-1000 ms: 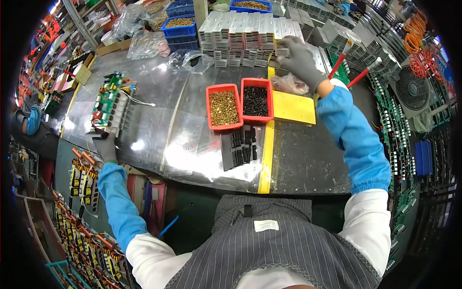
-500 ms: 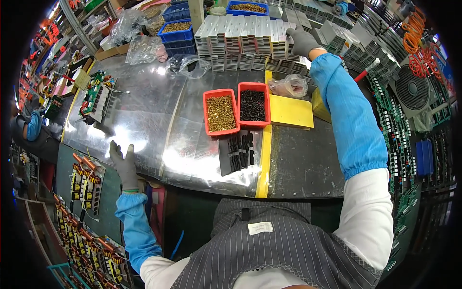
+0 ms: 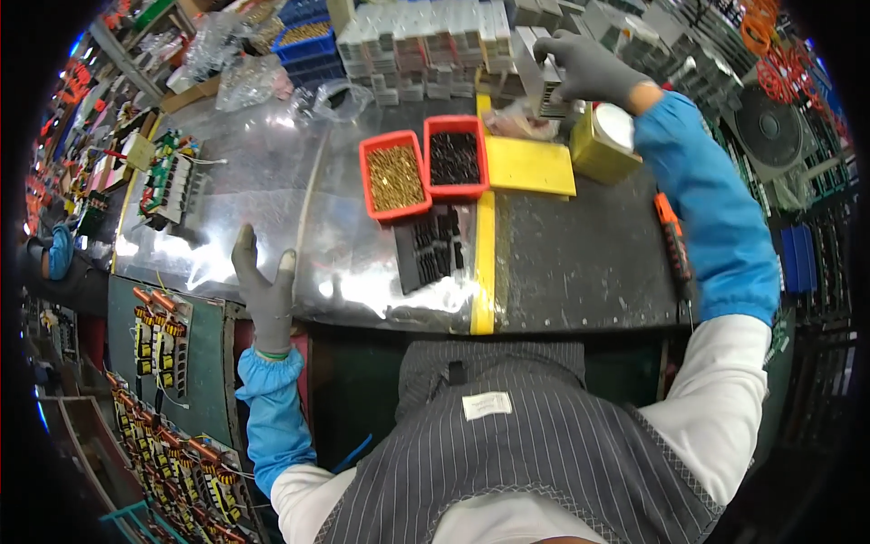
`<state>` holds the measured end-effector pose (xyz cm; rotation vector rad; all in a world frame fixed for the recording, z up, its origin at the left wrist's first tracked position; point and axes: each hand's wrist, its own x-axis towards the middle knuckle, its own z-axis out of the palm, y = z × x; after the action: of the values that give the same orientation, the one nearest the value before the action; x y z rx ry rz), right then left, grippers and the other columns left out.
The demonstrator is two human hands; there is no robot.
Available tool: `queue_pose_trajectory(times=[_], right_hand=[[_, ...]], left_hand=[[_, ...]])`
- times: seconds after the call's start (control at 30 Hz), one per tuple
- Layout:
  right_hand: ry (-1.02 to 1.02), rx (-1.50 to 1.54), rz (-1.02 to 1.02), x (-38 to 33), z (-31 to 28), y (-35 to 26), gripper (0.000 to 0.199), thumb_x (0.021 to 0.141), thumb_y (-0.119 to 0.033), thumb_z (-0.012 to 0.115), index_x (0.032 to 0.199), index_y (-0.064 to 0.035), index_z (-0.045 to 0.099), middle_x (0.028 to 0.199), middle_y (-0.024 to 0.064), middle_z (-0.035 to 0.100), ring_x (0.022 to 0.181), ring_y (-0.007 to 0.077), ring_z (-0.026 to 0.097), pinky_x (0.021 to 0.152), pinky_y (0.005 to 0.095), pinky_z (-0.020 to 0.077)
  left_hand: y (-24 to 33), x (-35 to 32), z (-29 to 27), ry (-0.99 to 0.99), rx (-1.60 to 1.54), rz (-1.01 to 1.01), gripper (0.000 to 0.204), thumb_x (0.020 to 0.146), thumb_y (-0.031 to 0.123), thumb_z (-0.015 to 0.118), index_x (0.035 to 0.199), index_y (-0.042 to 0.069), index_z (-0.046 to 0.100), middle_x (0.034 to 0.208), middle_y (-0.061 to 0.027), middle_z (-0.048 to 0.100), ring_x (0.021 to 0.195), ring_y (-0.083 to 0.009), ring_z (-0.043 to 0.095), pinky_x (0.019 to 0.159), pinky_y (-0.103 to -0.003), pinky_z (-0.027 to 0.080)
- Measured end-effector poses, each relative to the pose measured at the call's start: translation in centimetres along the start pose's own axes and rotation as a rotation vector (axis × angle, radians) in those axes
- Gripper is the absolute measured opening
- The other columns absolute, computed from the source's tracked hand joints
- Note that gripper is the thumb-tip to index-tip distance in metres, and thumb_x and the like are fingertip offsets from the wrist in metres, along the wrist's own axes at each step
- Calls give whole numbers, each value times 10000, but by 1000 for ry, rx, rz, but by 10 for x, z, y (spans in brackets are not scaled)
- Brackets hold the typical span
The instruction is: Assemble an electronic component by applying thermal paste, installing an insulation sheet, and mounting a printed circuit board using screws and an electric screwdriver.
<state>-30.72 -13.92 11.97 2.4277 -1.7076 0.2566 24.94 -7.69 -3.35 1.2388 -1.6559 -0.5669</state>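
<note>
Shiny steel covers the workbench [image 3: 562, 263], with a yellow tape strip running down its middle. At one o'clock the gloved right hand [image 3: 584, 68] is clenched around a finned grey heat-sink block [image 3: 550, 91] lifted from the rows of like blocks [image 3: 435, 41] at twelve, just above a yellow tin [image 3: 603, 150]. At nine o'clock the left hand [image 3: 263, 290] rests spread and empty on the bench edge, well apart from the red trays of brass screws [image 3: 395, 177] and black screws [image 3: 454, 159] near centre.
</note>
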Motion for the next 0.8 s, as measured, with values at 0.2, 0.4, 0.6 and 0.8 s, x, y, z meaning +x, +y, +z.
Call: queue_pose_trajectory(times=[0.2, 0.4, 0.6, 0.8], right_hand=[[-47, 57, -187, -167, -25, -83, 464, 782, -59, 784, 1207, -173, 636, 1140, 143, 625, 946, 358, 685, 716, 433, 582], [-239, 70, -259, -251, 28, -90, 546, 819, 0, 699, 1295, -255, 622, 1275, 107, 608, 1119, 339, 636, 878, 451, 552], [45, 268, 230, -288, 39, -116, 746, 817, -61, 781, 1488, -195, 484, 1383, 132, 559, 1233, 323, 602, 958, 442, 548], [109, 1004, 954, -299, 90, -154, 1086, 667, -176, 918, 1576, -59, 338, 1458, 167, 521, 1293, 316, 587, 1028, 409, 542]], left_hand=[[64, -19, 63, -211, -54, 170, 734, 899, 141, 756, 1522, -37, 412, 1479, -216, 505, 1437, -357, 458, 1204, -458, 367], [115, -71, 151, -697, -337, 166, 918, 827, 228, 840, 1545, -46, 336, 1472, -264, 468, 1399, -403, 480, 1166, -460, 401], [135, -68, 207, -753, -60, 195, 954, 825, 325, 834, 1541, -45, 324, 1444, -314, 453, 1357, -476, 481, 1125, -509, 421], [139, -76, 228, -736, 66, 148, 792, 813, 272, 854, 1449, -3, 471, 1327, -220, 546, 1231, -380, 594, 1035, -452, 499]])
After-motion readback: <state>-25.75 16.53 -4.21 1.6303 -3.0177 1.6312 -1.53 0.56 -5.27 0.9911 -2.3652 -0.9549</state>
